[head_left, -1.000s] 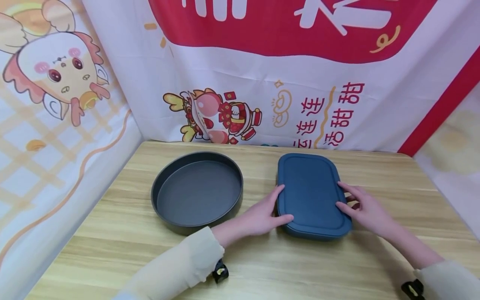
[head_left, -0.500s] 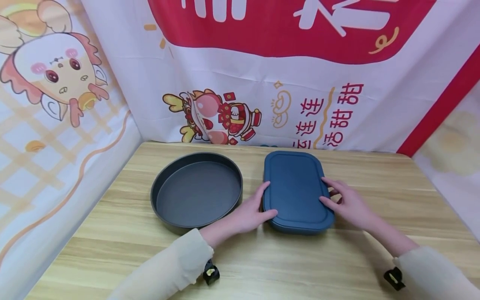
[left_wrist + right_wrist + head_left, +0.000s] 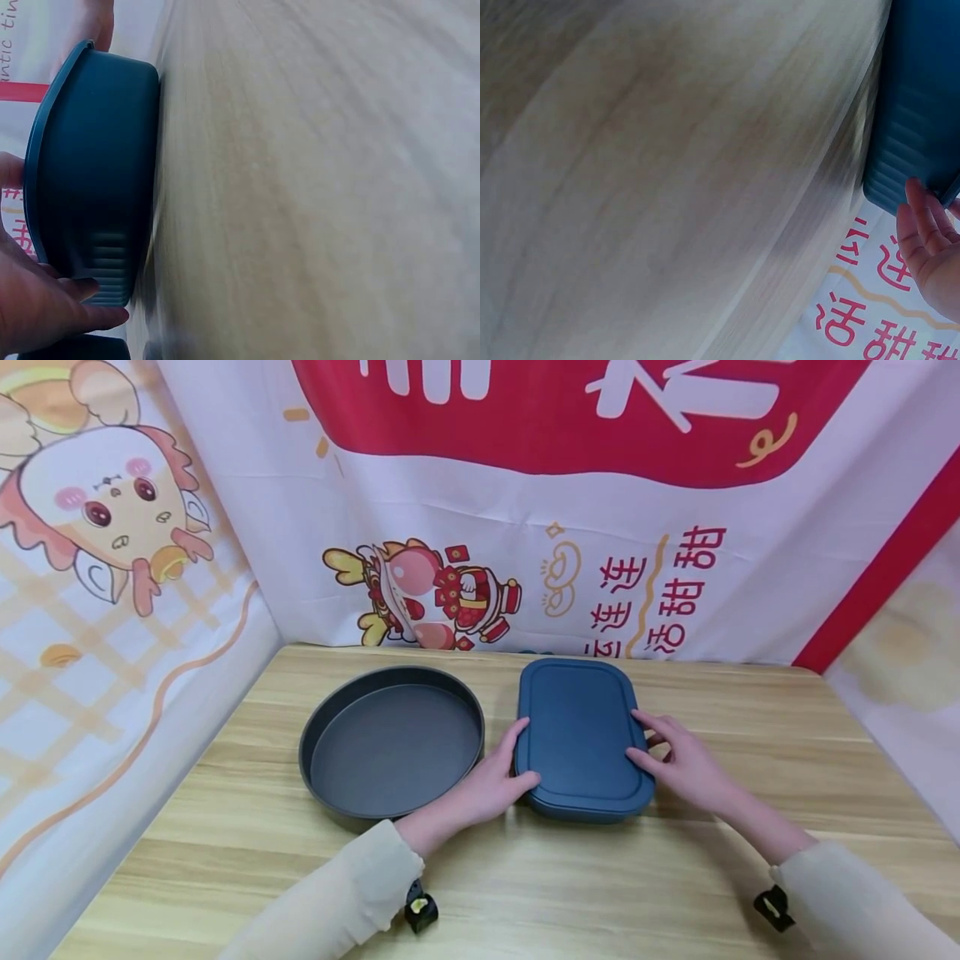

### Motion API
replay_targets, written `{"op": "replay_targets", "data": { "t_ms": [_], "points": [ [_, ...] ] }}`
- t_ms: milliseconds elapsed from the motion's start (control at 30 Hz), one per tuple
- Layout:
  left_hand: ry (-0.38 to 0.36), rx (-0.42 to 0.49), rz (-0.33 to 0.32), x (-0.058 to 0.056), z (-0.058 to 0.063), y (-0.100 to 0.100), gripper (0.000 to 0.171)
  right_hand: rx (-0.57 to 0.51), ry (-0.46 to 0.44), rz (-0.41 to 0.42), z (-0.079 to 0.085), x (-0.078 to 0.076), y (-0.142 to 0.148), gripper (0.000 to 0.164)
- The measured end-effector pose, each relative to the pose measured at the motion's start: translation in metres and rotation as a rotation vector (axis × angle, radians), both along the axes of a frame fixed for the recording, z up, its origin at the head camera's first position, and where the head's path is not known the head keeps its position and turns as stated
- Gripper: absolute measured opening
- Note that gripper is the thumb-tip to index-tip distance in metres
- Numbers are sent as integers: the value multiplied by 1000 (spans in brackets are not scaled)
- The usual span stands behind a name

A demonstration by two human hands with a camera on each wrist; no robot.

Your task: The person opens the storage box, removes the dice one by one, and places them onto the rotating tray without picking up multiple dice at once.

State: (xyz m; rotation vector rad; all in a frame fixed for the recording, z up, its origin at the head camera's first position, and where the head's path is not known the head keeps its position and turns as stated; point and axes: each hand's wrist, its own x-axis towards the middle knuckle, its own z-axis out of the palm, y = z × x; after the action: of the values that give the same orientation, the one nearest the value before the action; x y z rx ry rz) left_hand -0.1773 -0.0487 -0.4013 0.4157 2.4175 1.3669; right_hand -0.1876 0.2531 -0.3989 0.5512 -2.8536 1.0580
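A dark blue rectangular lidded container (image 3: 581, 731) lies on the wooden table, lid up, to the right of a round dark grey pan. My left hand (image 3: 491, 785) holds its left side, thumb over the lid's edge. Opposite, my right hand (image 3: 686, 768) grips the right side, with thumb and index finger at the lid's rim. The left wrist view shows the left hand's fingers (image 3: 90, 319) low on the container's ribbed wall (image 3: 109, 259). In the right wrist view, the right hand's fingers (image 3: 922, 217) reach the ribbed side just under the rim.
The shallow round pan (image 3: 397, 747) stands left of the container, its near right rim partly behind my left forearm. Behind the wooden table (image 3: 570, 893) hangs a white and red printed cloth (image 3: 585, 502). Another printed cloth (image 3: 112, 635) borders the left side.
Both hands have moved left together with the lidded container, so it now sits closer to the round pan. The pan has stayed where it was.
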Motion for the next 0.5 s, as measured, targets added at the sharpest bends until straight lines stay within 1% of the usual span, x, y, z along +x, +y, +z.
{"op": "replay_targets", "data": {
  "t_ms": [200, 367, 500],
  "points": [
    [33, 34, -5, -1, -4, -1, 78, 3, -7, 3, 0, 1, 1, 60],
    [24, 89, -12, 0, -7, -5, 78, 21, -19, 2, 1, 1, 1, 61],
    [34, 103, -22, 3, -12, -10, 86, 70, -22, -5, 5, 3, 0, 64]
  ]
}}
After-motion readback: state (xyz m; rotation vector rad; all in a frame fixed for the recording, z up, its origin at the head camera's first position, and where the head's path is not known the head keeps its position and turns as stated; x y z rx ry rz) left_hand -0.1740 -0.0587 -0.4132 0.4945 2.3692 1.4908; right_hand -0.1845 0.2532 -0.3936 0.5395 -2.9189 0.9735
